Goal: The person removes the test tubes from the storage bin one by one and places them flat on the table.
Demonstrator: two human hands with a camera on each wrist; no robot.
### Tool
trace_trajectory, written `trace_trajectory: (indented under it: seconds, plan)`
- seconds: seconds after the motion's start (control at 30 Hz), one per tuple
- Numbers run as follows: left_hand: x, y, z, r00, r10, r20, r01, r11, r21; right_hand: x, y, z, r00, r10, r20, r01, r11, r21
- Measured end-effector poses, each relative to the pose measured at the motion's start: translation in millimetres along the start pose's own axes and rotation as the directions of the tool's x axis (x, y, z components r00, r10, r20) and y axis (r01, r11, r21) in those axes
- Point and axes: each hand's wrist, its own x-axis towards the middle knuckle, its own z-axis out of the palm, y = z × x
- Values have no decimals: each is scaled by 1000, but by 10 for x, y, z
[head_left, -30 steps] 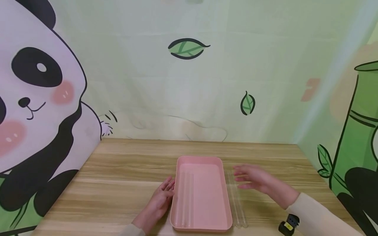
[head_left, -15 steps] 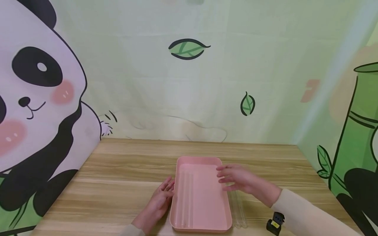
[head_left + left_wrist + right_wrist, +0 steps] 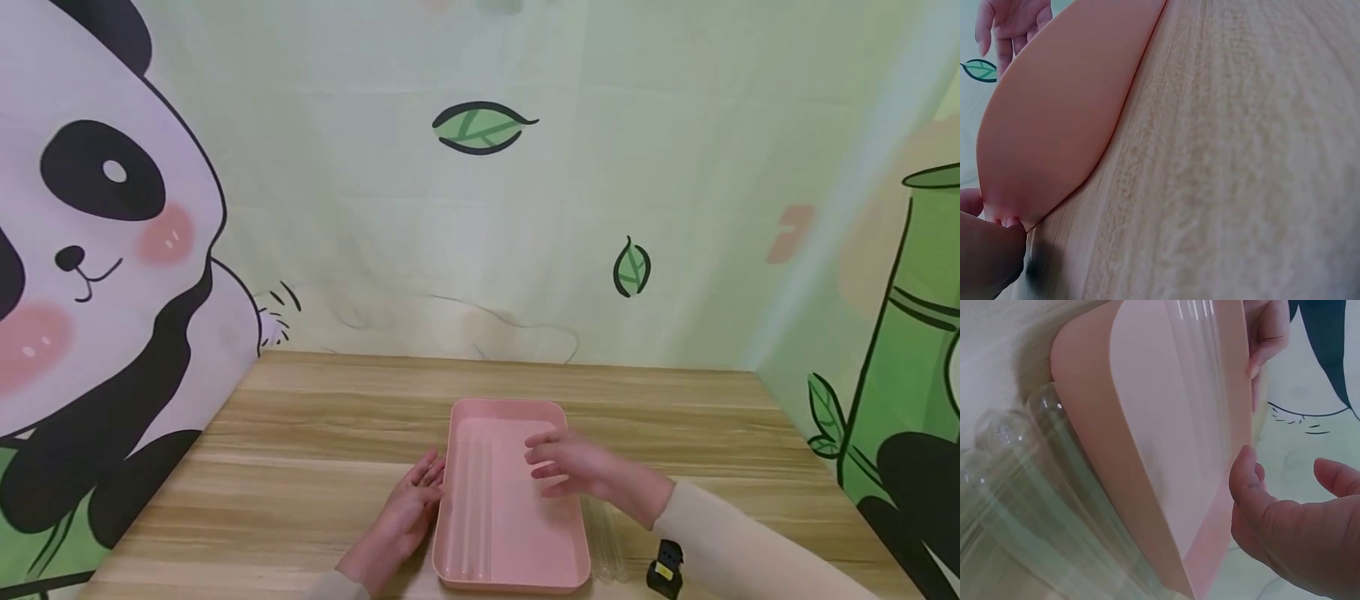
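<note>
A pink rectangular tray (image 3: 528, 533) stands on the wooden table, with clear test tubes (image 3: 474, 508) lying lengthwise along its left side. Against the tray's left wall rests my left hand (image 3: 402, 512), fingers extended and touching the outside. My right hand (image 3: 581, 468) is over the tray's right half, its fingers spread and slightly bent, holding nothing. Several more clear test tubes (image 3: 1035, 462) with rounded ends lie side by side on the table, just right of the tray; my right forearm partly covers them in the head view.
The wooden table (image 3: 322, 417) reaches back to a pale green wall cloth (image 3: 360, 208) printed with a panda and leaves. A black device (image 3: 665, 568) is strapped at my right wrist.
My right hand has moved left, from above the tubes beside the tray to over the tray's inside. My left hand, the tray and the tubes have kept their places.
</note>
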Motion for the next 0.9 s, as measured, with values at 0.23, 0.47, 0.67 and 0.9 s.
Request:
trace_trajectory:
  seconds: [0.23, 0.47, 0.67, 0.9]
  plan:
    - [-5, -11, -3, 1000, 10, 3, -9, 1000, -8, 129, 43, 90, 999, 33, -3, -33, 999, -9]
    - [-4, -21, -11, 1000, 14, 23, -14, 1000, -8, 216, 13, 188, 999, 42, -3, -42, 999, -11]
    - [-10, -19, -2, 1000, 10, 17, -10, 1000, -6, 290, 9, 284, 999, 51, -16, -51, 998, 21]
    - [-11, -19, -8, 1000, 15, 11, -15, 1000, 4, 399, 56, 391, 996, 84, -43, -82, 996, 47]
